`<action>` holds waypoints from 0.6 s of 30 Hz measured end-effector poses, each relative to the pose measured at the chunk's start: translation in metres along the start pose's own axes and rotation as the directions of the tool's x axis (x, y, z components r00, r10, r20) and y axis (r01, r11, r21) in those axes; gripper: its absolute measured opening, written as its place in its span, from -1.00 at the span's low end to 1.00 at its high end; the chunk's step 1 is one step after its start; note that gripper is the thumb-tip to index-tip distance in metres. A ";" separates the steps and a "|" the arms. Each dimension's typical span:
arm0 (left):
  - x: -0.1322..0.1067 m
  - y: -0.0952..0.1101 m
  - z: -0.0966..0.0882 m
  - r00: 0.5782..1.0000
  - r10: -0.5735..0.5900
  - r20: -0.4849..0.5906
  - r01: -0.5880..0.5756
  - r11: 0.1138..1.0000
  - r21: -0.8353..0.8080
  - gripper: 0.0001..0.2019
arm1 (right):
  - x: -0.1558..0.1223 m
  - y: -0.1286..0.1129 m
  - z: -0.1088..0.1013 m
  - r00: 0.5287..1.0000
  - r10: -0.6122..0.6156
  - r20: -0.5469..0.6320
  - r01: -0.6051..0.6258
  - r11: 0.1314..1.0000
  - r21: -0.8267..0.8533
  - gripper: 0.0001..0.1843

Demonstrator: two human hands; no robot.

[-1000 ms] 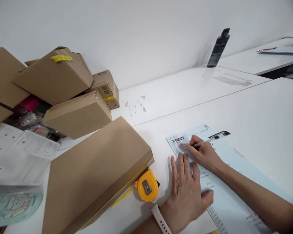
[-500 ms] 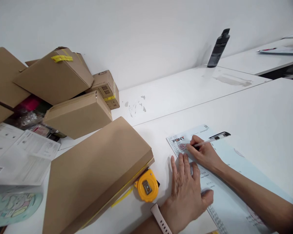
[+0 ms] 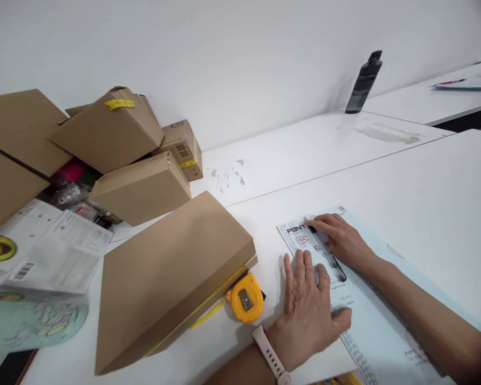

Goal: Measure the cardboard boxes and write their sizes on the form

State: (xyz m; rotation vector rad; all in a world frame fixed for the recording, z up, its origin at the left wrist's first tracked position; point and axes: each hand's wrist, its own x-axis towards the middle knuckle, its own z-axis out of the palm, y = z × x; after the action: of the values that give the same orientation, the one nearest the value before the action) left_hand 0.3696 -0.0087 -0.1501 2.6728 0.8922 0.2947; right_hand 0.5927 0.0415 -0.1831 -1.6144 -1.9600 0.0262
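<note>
Head: two hands (image 3: 309,307) (image 3: 347,238), one pen (image 3: 329,254)

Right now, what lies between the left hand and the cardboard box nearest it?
In the head view, a yellow tape measure lies on the white tabletop between the left hand and that cardboard box.

The left hand (image 3: 307,305) and right hand (image 3: 347,240) cover parts of a pale blue sheet (image 3: 379,315), cut off at the near edge; its small print (image 3: 346,297) cannot be read. A cardboard box (image 3: 28,125) at far left, papers (image 3: 475,84) at far right and a yellow object (image 3: 342,379) at the near edge are also cut off.
</note>
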 end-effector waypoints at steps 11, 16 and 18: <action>-0.072 -0.004 -0.032 0.776 -0.209 -0.596 0.254 0.967 -0.009 -0.72 | 0.003 0.004 0.008 0.993 0.095 -0.063 -0.095 0.995 0.014 -0.46; -0.106 -0.036 -0.029 0.701 -0.548 -0.457 0.468 0.837 -0.284 -0.47 | 0.006 0.003 0.002 0.969 0.246 -0.036 -0.235 0.954 0.185 -0.61; -0.104 -0.041 -0.027 0.690 -0.592 -0.416 0.481 0.805 -0.348 -0.40 | 0.009 0.001 -0.006 0.937 0.349 0.004 -0.334 0.895 0.296 -0.66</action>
State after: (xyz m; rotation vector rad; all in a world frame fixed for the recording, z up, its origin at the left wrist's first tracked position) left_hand 0.2578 -0.0353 -0.1488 2.0160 1.6533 0.9171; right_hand 0.5955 0.0480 -0.1747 -1.7158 -1.5265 0.3940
